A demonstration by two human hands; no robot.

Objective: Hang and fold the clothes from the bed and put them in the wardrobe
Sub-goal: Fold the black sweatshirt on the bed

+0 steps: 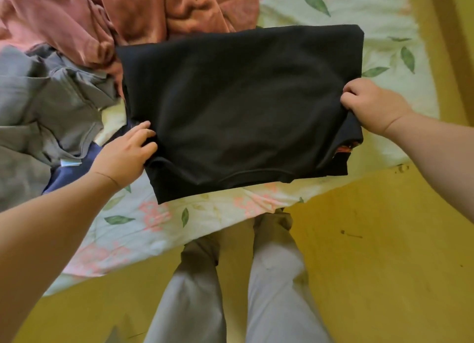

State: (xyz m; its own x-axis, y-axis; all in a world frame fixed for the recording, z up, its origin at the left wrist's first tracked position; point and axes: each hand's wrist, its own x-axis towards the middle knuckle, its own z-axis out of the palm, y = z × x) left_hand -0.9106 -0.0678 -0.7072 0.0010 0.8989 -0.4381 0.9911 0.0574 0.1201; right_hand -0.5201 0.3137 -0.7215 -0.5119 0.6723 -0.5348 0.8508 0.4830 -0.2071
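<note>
Closest to my lens are the two legs in pale trousers, standing on the yellow floor at six o'clock, right up against the edge of the bed.

The black shirt fills the centre of my view. It is folded into a broad rectangle and lies flat on the floral sheet, with its neckline seam facing the near edge. At its nine o'clock side the left hand grips the edge, fingers curled over the cloth where it bunches. At three o'clock the right hand has the opposite edge pinched between curled fingers and thumb, and the corner below it droops. A scrap of orange print peeps from under that corner, at about four o'clock.

Outward from the shirt, a navy garment lies just beyond the left hand at eight o'clock, partly under a crumpled grey garment that spreads out to nine and ten. From eleven to twelve o'clock a heap of dusty-pink clothes touches the shirt's far left corner. I can see bare sheet with green leaves from one to three o'clock.
</note>
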